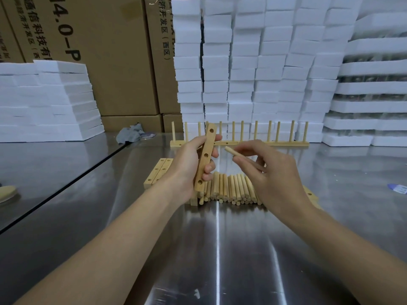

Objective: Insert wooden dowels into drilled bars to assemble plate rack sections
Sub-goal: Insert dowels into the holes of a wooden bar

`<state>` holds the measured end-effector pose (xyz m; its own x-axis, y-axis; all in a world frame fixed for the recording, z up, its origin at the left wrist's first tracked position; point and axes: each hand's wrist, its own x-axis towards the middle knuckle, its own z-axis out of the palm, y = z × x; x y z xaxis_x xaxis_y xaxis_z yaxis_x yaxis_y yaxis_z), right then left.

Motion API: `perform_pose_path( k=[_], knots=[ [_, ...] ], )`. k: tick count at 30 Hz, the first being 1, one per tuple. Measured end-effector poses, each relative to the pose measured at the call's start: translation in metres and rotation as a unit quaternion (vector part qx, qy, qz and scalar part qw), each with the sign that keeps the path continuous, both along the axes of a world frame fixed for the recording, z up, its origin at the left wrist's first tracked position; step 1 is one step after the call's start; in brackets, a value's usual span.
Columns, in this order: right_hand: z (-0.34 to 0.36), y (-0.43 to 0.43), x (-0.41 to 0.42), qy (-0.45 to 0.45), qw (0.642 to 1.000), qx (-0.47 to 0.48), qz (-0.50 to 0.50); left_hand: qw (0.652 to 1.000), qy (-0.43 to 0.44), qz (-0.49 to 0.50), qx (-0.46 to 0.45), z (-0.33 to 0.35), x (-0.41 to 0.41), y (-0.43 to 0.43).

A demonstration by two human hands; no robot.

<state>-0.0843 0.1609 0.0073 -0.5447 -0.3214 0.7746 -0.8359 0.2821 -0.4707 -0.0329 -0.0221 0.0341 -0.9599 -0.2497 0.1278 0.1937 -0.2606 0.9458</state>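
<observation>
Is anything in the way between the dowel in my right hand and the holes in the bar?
Nothing visible. Only air lies between the dowel tip and the bar. The fingers of the left hand curl round the bar's right edge beside the middle hole, but all three visible holes are uncovered.

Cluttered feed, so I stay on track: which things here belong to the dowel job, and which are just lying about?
Job: drilled bar gripped by left hand; dowel pinched by right hand; dowel pile; spare drilled bars; finished sections.
Lying about: grey rag; foam blocks; cardboard boxes; wooden disc; blue scrap.
</observation>
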Motion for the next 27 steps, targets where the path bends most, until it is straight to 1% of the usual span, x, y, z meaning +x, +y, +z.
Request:
perform_pose_path(
  k=[3,6,9,11,15,23,24,27],
  knots=[
    [0.003,0.000,0.005,0.009,0.999,-0.028,0.012,1.000,-0.001,-0.009,-0.028,-0.001,0.000,0.001],
    [0.005,0.000,0.008,0.011,1.000,-0.020,-0.019,0.998,-0.005,-0.015,-0.068,-0.003,0.000,0.002],
    [0.006,0.001,0.009,-0.012,0.999,-0.027,-0.021,0.994,-0.012,-0.022,-0.109,-0.005,0.000,0.004],
    [0.006,0.002,0.009,-0.009,0.999,-0.021,-0.025,0.991,-0.011,-0.031,-0.127,-0.005,0.001,0.007],
    [0.006,0.003,0.007,0.006,0.999,-0.003,-0.048,0.989,0.005,-0.049,-0.139,-0.002,0.003,0.012],
    [0.008,0.004,0.006,0.007,0.996,0.018,-0.084,0.988,0.031,-0.042,-0.147,-0.003,0.004,0.016],
    [0.008,0.005,0.006,0.004,0.997,0.015,-0.080,0.986,0.036,-0.036,-0.161,-0.003,0.004,0.017],
    [0.009,0.007,0.006,-0.017,0.996,0.009,-0.089,0.965,0.072,0.000,-0.251,-0.003,0.007,0.021]
  ],
)
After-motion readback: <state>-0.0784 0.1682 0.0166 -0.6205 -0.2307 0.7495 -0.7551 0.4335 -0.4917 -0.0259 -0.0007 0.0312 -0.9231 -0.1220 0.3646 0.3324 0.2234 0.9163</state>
